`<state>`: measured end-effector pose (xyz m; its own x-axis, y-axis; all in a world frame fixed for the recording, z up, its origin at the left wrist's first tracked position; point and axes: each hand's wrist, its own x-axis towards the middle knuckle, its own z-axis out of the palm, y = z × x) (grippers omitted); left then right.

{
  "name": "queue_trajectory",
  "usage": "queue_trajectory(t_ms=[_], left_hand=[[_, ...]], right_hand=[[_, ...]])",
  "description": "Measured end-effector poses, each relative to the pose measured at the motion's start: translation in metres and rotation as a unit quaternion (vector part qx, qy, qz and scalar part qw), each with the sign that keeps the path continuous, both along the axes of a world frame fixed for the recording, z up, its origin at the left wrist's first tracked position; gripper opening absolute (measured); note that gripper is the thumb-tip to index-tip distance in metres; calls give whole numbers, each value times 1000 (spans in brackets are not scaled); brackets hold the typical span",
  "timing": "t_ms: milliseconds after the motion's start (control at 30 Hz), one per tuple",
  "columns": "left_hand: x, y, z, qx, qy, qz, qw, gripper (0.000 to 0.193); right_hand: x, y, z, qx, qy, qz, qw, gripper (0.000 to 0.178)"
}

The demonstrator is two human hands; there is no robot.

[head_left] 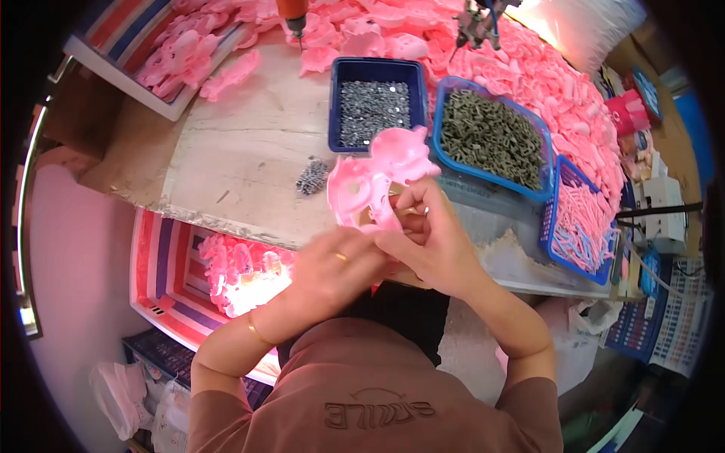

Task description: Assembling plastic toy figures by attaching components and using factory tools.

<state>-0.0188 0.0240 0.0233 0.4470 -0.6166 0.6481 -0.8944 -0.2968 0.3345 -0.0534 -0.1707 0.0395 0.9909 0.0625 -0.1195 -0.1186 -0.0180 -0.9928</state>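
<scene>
A pink moulded plastic shell (389, 158), two-lobed with rounded openings, is tilted up over the front edge of the table. My right hand (434, 241) grips its lower right side between thumb and curled fingers. My left hand (336, 264), slightly blurred, is closed just below the shell, its fingertips close to my right thumb. What those fingers hold, if anything, is hidden. Behind the shell stands a dark blue bin (338, 113) of small silvery screws. A small heap of screws (312, 177) lies on the tabletop to the left of the shell.
A blue-rimmed tub (495, 189) holds dark metal pieces; a blue basket (550, 219) holds pink and blue sticks. Pink shells (529, 68) pile up behind. An orange power screwdriver (293, 11) hangs above the wooden table (249, 151). A striped bag (170, 264) with pink parts sits below left.
</scene>
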Motion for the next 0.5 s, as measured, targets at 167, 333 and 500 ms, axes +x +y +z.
queue_trajectory(t_ms=[167,333,500], left_hand=[[-14,-10,12,-43,58,-53,996,32],[2,-4,3,-62,115,52,990,39],[3,-13,-16,70,174,27,982,71]], right_hand=[[4,-48,10,-232,-102,-50,966,20],[-3,-61,7,-227,19,-1,974,15],[-11,-58,-7,-481,-245,-34,841,36]])
